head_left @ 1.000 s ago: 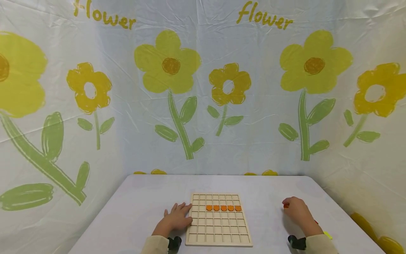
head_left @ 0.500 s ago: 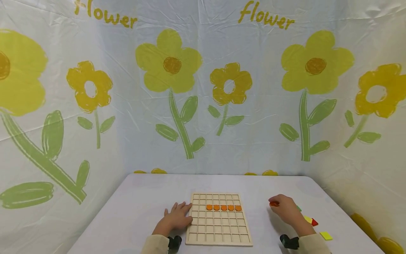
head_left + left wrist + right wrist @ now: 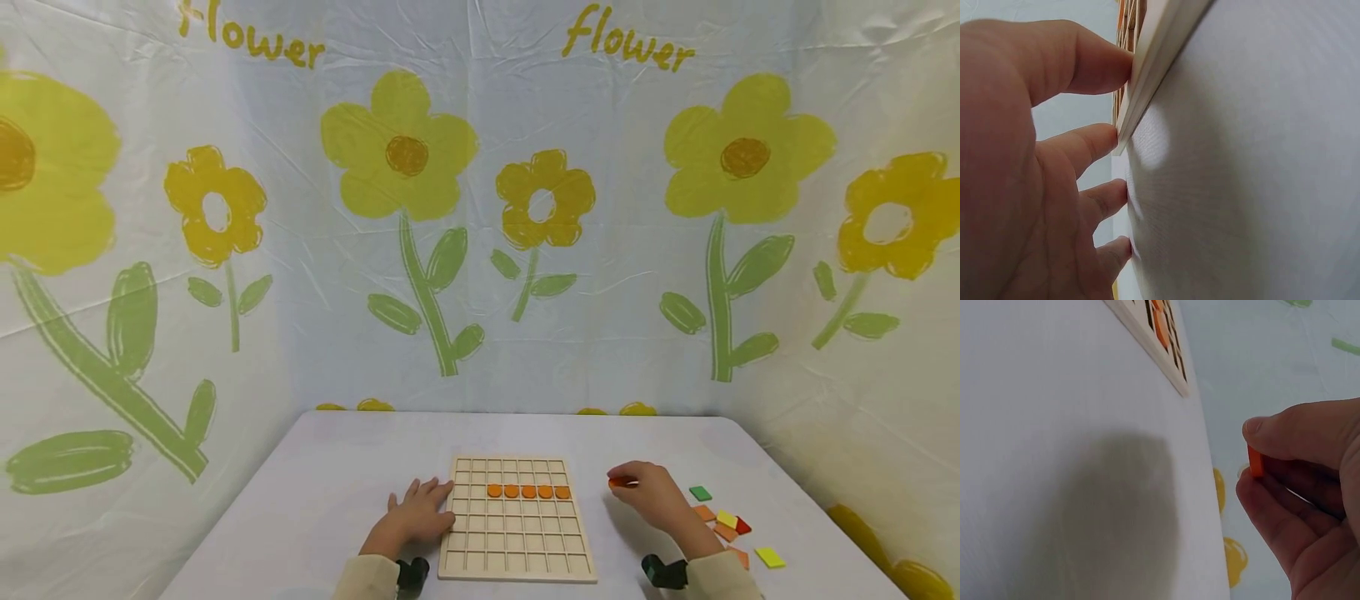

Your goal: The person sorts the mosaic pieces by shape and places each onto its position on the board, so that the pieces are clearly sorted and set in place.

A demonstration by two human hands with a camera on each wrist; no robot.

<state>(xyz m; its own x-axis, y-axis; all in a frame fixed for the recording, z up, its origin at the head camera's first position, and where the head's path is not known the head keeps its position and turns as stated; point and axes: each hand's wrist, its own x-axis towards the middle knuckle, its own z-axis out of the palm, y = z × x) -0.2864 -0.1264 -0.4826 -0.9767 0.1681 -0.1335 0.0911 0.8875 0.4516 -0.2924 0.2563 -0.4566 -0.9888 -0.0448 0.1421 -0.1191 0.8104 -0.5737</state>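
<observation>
A wooden grid board (image 3: 517,577) lies on the table, with several orange discs (image 3: 528,492) in a row across its upper part. My left hand (image 3: 416,513) is at the board's left edge, its fingers spread. In the left wrist view its thumb (image 3: 1100,65) and index finger touch the board's side, while the other fingertips rest on the table. To the right of the board my right hand (image 3: 651,497) is raised over the table. It pinches a small orange piece (image 3: 1255,461) between thumb and finger; the piece shows edge-on in the right wrist view.
Right of my right hand lie loose flat pieces: a green one (image 3: 701,493), yellow ones such as the yellow square (image 3: 770,557), several orange ones and a red piece (image 3: 743,526). Flower-printed cloth walls (image 3: 615,350) surround the white table (image 3: 337,467).
My right hand has moved left toward the board, carrying the orange piece, and has uncovered the loose pieces at the right. My left hand has stayed at the board's edge.
</observation>
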